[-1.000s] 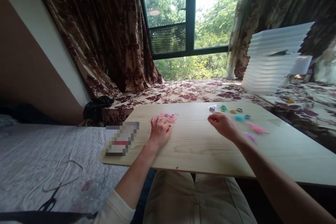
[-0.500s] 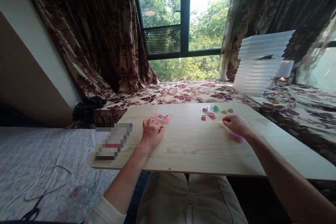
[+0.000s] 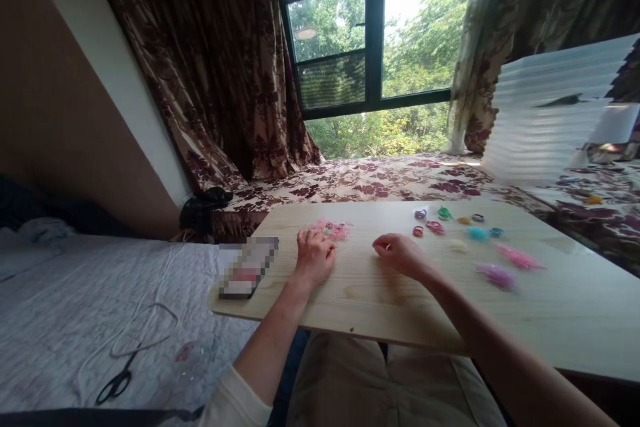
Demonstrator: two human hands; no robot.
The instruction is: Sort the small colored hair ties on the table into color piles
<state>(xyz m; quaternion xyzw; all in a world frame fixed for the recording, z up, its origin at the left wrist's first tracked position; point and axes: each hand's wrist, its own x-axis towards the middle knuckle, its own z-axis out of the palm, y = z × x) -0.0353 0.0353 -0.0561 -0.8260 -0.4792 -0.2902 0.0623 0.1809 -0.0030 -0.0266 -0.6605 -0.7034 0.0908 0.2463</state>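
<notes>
My left hand (image 3: 316, 257) rests on the pale wooden table, its curled fingers at the near edge of a pile of pink elastic bands (image 3: 336, 231) with a few other colours mixed in. Whether the fingers hold a band is hidden. To the right, my right hand (image 3: 400, 255) hovers over the bare wood with thumb and forefinger bent together; anything between them is too small to make out. Beyond it lie small sorted groups: purple bands (image 3: 421, 215), green bands (image 3: 444, 213), red bands (image 3: 418, 231), blue bands (image 3: 478, 233), pink bands (image 3: 521, 257) and lilac bands (image 3: 496, 276).
A phone-like slab (image 3: 249, 268), blurred out, lies at the table's left end. On the bed at left are a white cable (image 3: 145, 347) and black scissors (image 3: 115, 387). A ribbed translucent sheet (image 3: 550, 127) stands on the windowsill at right.
My right hand has moved left, away from the sorted groups towards the pile, uncovering the blue, pink and lilac bands. My left hand stays by the pile. The view has turned slightly left.
</notes>
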